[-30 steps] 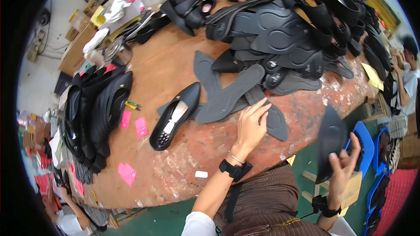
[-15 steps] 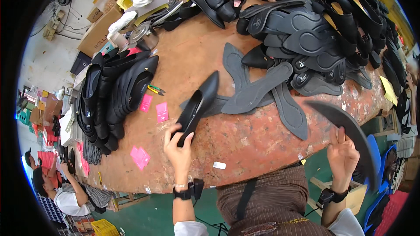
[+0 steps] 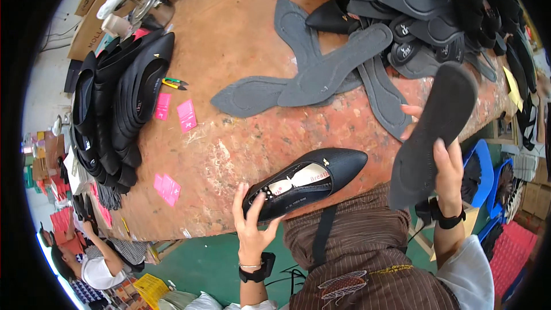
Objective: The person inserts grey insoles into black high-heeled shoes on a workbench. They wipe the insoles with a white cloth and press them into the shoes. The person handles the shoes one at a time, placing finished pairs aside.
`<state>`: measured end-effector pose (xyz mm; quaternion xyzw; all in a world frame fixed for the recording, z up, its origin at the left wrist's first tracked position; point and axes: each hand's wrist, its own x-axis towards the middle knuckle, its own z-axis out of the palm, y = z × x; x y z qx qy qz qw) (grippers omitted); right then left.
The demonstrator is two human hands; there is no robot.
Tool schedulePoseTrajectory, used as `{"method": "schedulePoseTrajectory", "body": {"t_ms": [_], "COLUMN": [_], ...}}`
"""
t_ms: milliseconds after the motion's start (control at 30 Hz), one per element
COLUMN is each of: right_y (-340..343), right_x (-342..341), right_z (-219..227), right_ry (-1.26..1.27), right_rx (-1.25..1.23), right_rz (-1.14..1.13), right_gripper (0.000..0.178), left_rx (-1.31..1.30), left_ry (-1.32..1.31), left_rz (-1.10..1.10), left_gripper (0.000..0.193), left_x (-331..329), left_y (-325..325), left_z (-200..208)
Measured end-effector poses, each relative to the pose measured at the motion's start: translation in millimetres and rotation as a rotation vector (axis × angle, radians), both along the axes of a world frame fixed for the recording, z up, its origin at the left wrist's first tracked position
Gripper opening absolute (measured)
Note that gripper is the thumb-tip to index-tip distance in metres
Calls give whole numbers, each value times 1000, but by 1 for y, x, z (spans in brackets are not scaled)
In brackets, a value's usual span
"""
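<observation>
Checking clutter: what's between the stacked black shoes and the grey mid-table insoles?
In the head view: yellow snips and two pink cards, nearer the stacked black shoes than the grey insoles.

- A shoemaking workshop
- Many alike black pointed-toe flats (image 3: pixel 338 172) and loose insoles (image 3: pixel 434 117)
- A scuffed, stained worktable (image 3: pixel 218 161)
- Thread snips (image 3: pixel 174 84) beside pink tags (image 3: pixel 186 116)
- Another worker (image 3: pixel 100 270) across the room
- Blue bins (image 3: pixel 487 172) holding black pieces

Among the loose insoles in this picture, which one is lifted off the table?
The dark insole held in the right hand; the other loose insoles lie on the table, crossed over each other or heaped.
</observation>
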<state>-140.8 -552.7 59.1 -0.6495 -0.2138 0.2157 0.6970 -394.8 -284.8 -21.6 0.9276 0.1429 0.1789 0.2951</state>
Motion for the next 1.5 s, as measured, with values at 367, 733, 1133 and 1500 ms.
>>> {"method": "schedulePoseTrajectory", "body": {"t_ms": [367,733,1133,1500], "right_y": [122,150,158,113], "right_x": [-73,-93,-106,-80], "right_z": [-68,-83,-97,-72], "right_ry": [-873,-758,-861,-949], "right_rx": [-245,-315,-335,-553], "right_rz": [492,598,931,264], "right_gripper": [33,37,43,35], "left_rx": [-145,-271,-391,-372], "left_ry": [-202,-208,-160,-45], "left_rz": [-2,-44,-44,88], "left_gripper": [135,142,39,37], "left_x": [0,-6,3,29], "left_y": [-5,2,14,-40], "left_z": [-33,-41,-28,15]}}
